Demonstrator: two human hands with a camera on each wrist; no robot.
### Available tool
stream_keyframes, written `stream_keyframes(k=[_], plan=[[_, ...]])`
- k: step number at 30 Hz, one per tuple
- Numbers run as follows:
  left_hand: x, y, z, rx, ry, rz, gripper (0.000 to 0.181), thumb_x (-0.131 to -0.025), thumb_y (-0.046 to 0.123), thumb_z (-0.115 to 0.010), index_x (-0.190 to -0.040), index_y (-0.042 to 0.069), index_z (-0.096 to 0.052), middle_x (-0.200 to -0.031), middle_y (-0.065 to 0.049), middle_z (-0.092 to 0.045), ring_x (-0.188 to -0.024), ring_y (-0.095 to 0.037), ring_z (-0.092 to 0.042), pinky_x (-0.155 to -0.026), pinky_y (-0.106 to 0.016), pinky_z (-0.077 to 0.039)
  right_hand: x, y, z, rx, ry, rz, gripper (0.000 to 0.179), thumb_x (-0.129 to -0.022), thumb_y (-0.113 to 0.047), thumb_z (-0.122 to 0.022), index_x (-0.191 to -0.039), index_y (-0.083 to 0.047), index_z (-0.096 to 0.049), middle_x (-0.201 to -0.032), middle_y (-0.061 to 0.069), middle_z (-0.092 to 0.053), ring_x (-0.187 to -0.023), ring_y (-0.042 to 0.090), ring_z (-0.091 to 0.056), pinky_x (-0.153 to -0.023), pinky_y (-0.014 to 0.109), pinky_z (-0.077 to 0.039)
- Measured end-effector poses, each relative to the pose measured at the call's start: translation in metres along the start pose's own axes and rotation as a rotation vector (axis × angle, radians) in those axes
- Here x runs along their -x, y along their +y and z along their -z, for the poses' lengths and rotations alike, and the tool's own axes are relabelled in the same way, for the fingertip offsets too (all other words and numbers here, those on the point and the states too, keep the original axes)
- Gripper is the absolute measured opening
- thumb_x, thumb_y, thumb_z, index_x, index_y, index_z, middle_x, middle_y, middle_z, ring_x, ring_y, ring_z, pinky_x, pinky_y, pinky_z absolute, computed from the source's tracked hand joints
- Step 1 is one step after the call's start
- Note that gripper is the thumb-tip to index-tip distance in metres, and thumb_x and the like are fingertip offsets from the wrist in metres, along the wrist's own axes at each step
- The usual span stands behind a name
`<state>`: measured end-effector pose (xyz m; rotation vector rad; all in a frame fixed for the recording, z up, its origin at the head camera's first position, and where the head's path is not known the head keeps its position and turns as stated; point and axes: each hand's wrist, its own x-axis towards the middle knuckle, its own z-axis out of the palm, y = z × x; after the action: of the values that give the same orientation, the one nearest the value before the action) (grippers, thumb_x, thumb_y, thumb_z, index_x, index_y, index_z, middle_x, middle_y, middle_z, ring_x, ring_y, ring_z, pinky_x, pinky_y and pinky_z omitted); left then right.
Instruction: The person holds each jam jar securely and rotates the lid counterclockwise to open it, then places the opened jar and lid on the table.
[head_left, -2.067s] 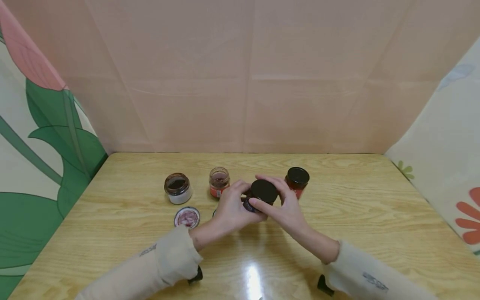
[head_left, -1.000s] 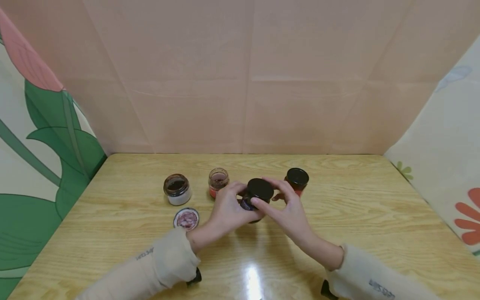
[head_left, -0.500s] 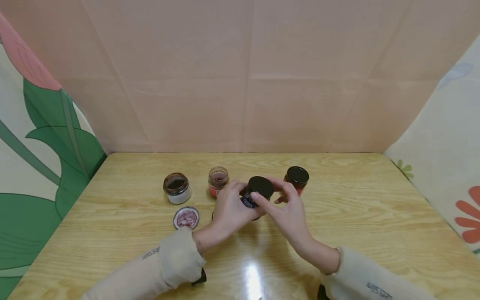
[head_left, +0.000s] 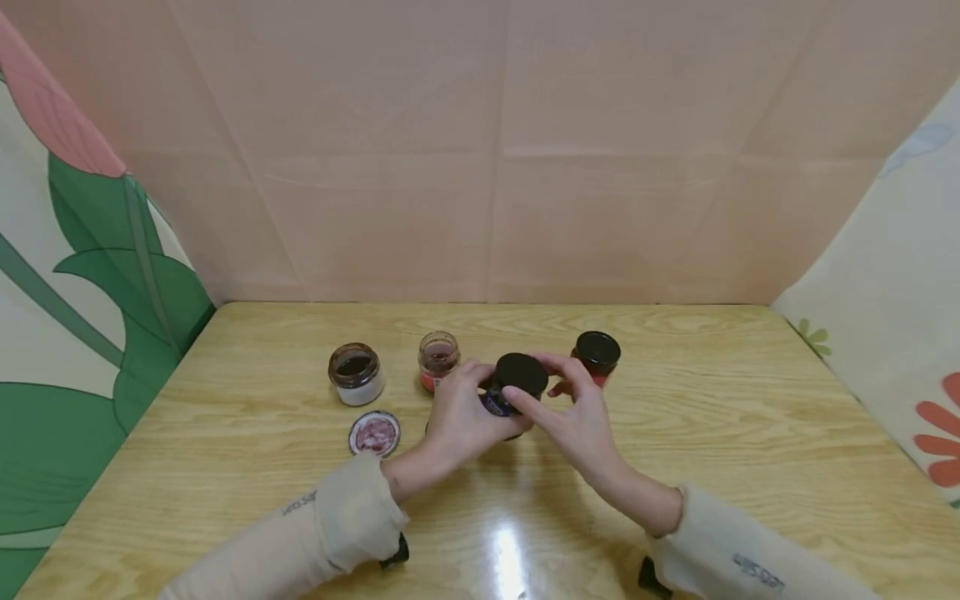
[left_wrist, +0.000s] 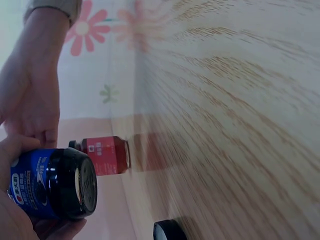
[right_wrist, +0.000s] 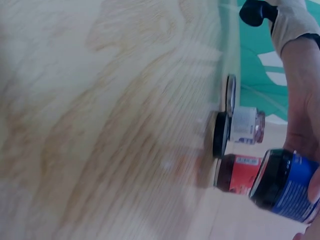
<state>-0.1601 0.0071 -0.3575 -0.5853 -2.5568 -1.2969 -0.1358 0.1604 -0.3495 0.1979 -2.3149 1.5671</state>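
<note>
My left hand [head_left: 461,421] wraps around the body of a dark glass jar [left_wrist: 35,182] with a blue label, held up above the table. My right hand [head_left: 581,425] pinches the rim of its black lid [head_left: 521,373] between thumb and fingers. The lid sits on the jar, and the left hand covers most of the body in the head view. Behind the right hand stands a red-labelled jar [head_left: 597,352] with a black lid on.
Left of the hands stand two uncovered jars, a white-labelled jar [head_left: 358,385] and a red-labelled jar [head_left: 437,360], both with dark residue. A stained lid [head_left: 374,434] lies upturned in front. Another dark lid [right_wrist: 220,135] is mostly hidden behind the left hand in the head view.
Both hands and the blue-labelled jar have shifted slightly left since the oldest frame. The right fingers have changed position a little around the lid; the last half second shows almost no movement.
</note>
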Motion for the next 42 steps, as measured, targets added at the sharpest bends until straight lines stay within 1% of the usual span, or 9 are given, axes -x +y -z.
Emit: stream_keyframes(k=[4, 11, 17, 25, 30, 32, 37, 39, 42], plan=[[0.0, -0.002, 0.002, 0.019, -0.032, -0.007, 0.042, -0.065, 0.03, -0.084, -0.098, 0.008, -0.071, -0.093, 0.0, -0.066, -0.087, -0.014, -0.059, -0.077, -0.028, -0.047, -0.002, 0.004, 0.004, -0.02, -0.044, 0.056, 0.042, -0.076, -0.007, -0.08, -0.116, -0.006, -0.065, -0.113, 0.006, -0.062, -0.096, 0.007, -0.051, -0.077, 0.025, -0.043], [-0.001, -0.005, 0.005, 0.06, -0.073, -0.029, 0.042, -0.063, 0.029, -0.087, -0.096, 0.008, -0.071, -0.092, 0.002, -0.066, -0.085, -0.012, -0.058, -0.074, -0.025, -0.046, -0.005, 0.011, 0.013, -0.048, -0.149, 0.112, 0.041, -0.079, -0.007, -0.076, -0.119, -0.011, -0.066, -0.114, 0.004, -0.061, -0.096, 0.009, -0.05, -0.081, 0.029, -0.043], [-0.001, -0.004, 0.008, 0.09, -0.104, -0.024, 0.044, -0.062, 0.031, -0.087, -0.097, 0.009, -0.071, -0.091, 0.003, -0.066, -0.085, -0.011, -0.058, -0.075, -0.029, -0.048, -0.007, 0.016, 0.018, -0.082, -0.218, 0.143, 0.043, -0.081, -0.004, -0.073, -0.123, -0.011, -0.064, -0.115, 0.004, -0.059, -0.1, 0.008, -0.05, -0.082, 0.026, -0.044], [-0.002, -0.006, 0.009, 0.171, -0.152, -0.026, 0.041, -0.063, 0.028, -0.087, -0.096, 0.01, -0.071, -0.091, 0.003, -0.066, -0.086, -0.009, -0.059, -0.071, -0.022, -0.053, -0.009, 0.015, 0.021, -0.11, -0.254, 0.166, 0.043, -0.081, -0.003, -0.073, -0.122, -0.009, -0.064, -0.117, 0.006, -0.06, -0.1, 0.009, -0.051, -0.084, 0.021, -0.042], [-0.001, -0.006, 0.01, 0.226, -0.193, -0.037, 0.041, -0.064, 0.025, -0.086, -0.099, 0.009, -0.07, -0.093, 0.002, -0.066, -0.089, -0.01, -0.06, -0.072, -0.019, -0.053, -0.01, 0.014, 0.022, -0.147, -0.261, 0.194, 0.038, -0.085, -0.001, -0.067, -0.123, -0.003, -0.063, -0.117, 0.003, -0.061, -0.106, 0.008, -0.052, -0.087, 0.02, -0.042], [-0.001, -0.005, 0.01, 0.227, -0.205, -0.046, 0.042, -0.064, 0.025, -0.086, -0.1, 0.009, -0.07, -0.094, 0.003, -0.066, -0.089, -0.01, -0.061, -0.073, -0.02, -0.053, -0.011, 0.013, 0.022, -0.186, -0.26, 0.206, 0.035, -0.087, 0.001, -0.063, -0.122, 0.002, -0.061, -0.117, 0.001, -0.061, -0.108, 0.008, -0.053, -0.088, 0.019, -0.043], [-0.001, -0.003, 0.011, 0.188, -0.203, -0.054, 0.048, -0.064, 0.031, -0.087, -0.104, 0.012, -0.069, -0.098, 0.005, -0.067, -0.091, -0.009, -0.061, -0.08, -0.029, -0.053, -0.01, 0.01, 0.022, -0.276, -0.288, 0.174, 0.032, -0.093, 0.0, -0.054, -0.123, 0.009, -0.057, -0.119, 0.0, -0.059, -0.103, 0.01, -0.059, -0.085, 0.02, -0.05], [-0.001, -0.003, 0.011, 0.182, -0.196, -0.053, 0.049, -0.064, 0.031, -0.087, -0.105, 0.012, -0.069, -0.098, 0.005, -0.067, -0.092, -0.01, -0.061, -0.081, -0.033, -0.053, -0.01, 0.01, 0.023, -0.276, -0.298, 0.156, 0.032, -0.095, -0.002, -0.052, -0.125, 0.009, -0.056, -0.119, 0.001, -0.058, -0.101, 0.011, -0.06, -0.084, 0.02, -0.051], [-0.002, -0.004, 0.011, 0.177, -0.189, -0.055, 0.049, -0.063, 0.031, -0.087, -0.105, 0.012, -0.069, -0.098, 0.005, -0.067, -0.091, -0.01, -0.062, -0.081, -0.032, -0.053, -0.01, 0.01, 0.023, -0.257, -0.291, 0.141, 0.032, -0.096, -0.003, -0.051, -0.126, 0.008, -0.057, -0.119, 0.002, -0.058, -0.102, 0.01, -0.06, -0.085, 0.02, -0.05]])
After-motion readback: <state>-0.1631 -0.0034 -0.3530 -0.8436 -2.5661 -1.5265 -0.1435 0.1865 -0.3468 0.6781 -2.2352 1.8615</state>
